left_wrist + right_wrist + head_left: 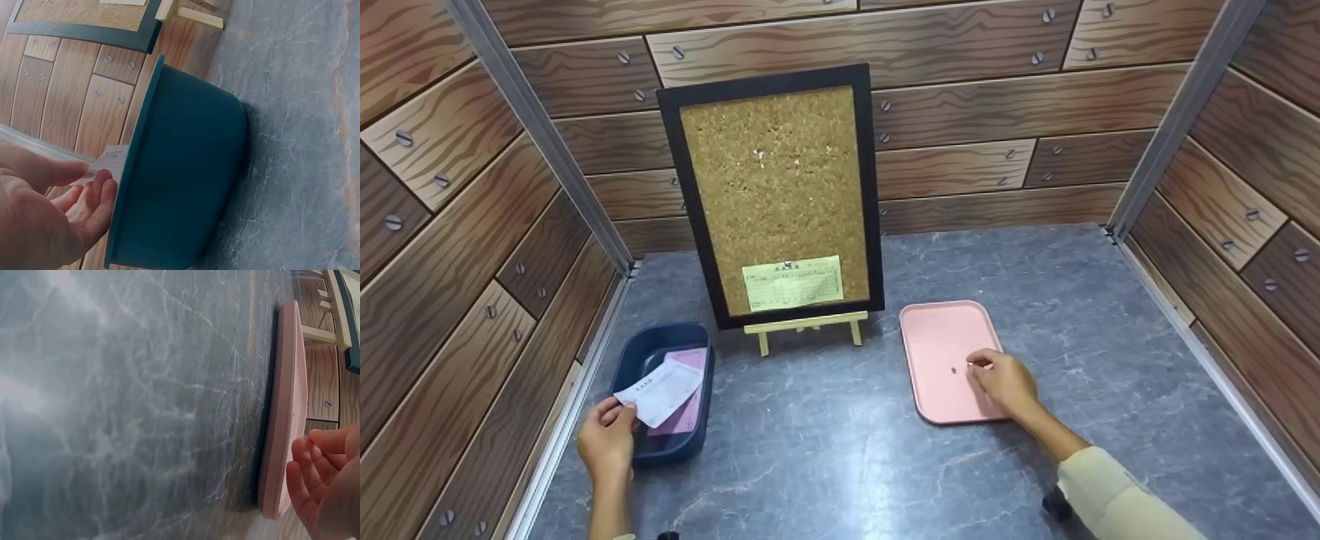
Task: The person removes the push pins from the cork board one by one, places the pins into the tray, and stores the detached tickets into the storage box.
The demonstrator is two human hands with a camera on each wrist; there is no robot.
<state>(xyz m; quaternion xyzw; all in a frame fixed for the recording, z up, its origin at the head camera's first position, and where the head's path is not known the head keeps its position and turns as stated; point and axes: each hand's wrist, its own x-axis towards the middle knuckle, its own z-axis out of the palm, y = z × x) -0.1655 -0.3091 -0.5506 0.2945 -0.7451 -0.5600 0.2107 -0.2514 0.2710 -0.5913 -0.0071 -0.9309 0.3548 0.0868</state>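
My left hand (607,435) pinches a white printed slip (660,391) by its lower left corner, over the dark blue bin (707,405). A pink slip (682,417) lies in the bin under it. In the left wrist view the hand (62,202) is beside the bin's wall (174,169), the white slip (112,158) partly hidden. My right hand (1003,384) is over the pink tray (949,330), thumb and forefinger together around something tiny at their tips; a small dark piece (954,370) lies beside them. The right wrist view shows the hand (326,478) by the tray's edge (281,410).
A black-framed cork board (772,202) stands on a small wooden easel (806,323) at the back. A yellow-green slip (793,283) is pinned low on it, and several small pins (759,156) sit higher up. Wood-patterned walls enclose the grey table (825,420).
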